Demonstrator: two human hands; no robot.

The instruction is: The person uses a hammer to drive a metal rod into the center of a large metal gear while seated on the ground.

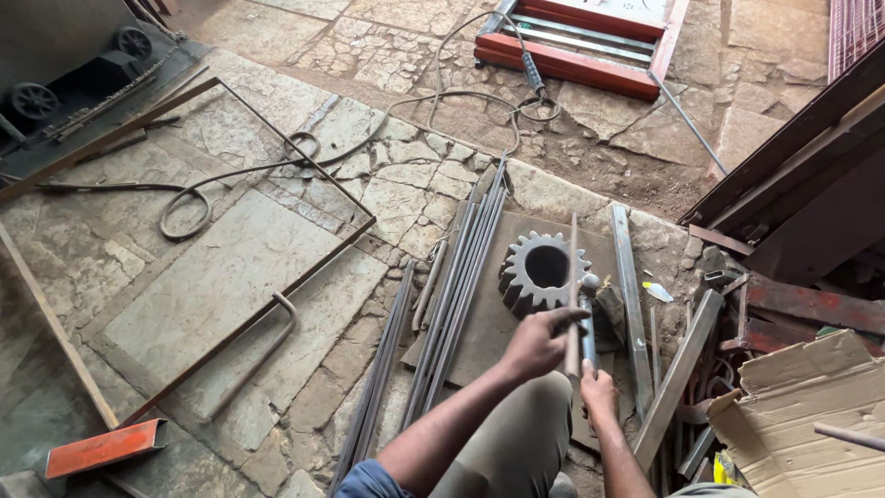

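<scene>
Two hands share one thin steel rod (572,277), which stands nearly upright in front of the knees. The left hand (537,339) is closed round it, thumb and fingers wrapped tight; the right hand (597,392) sits lower and seems to clasp the same rod near its foot, though how firmly it closes I cannot tell from here. The rod's lower end is hidden behind the hands, and its upper part crosses in front of a large toothed gear (544,273) lying flat on a steel plate (489,323). A hammer (589,318) lies just beside the gear, close to the right hand.

To do this well, I judge that the rod should be kept plumb, with the upper hand steering and the lower hand pinning the foot against slipping on the plate, and fingers kept off the gear's teeth.

Further out, a bundle of long rods (456,295) lies left of the gear and flat steel strips (629,295) to its right. A torn brown cardboard box (811,406) sits at lower right, plain, no label readable. A small yellow packet (724,468) shows beside it. A red framed panel (581,41) lies at the top, and an orange-red angle piece (103,446) at lower left
</scene>
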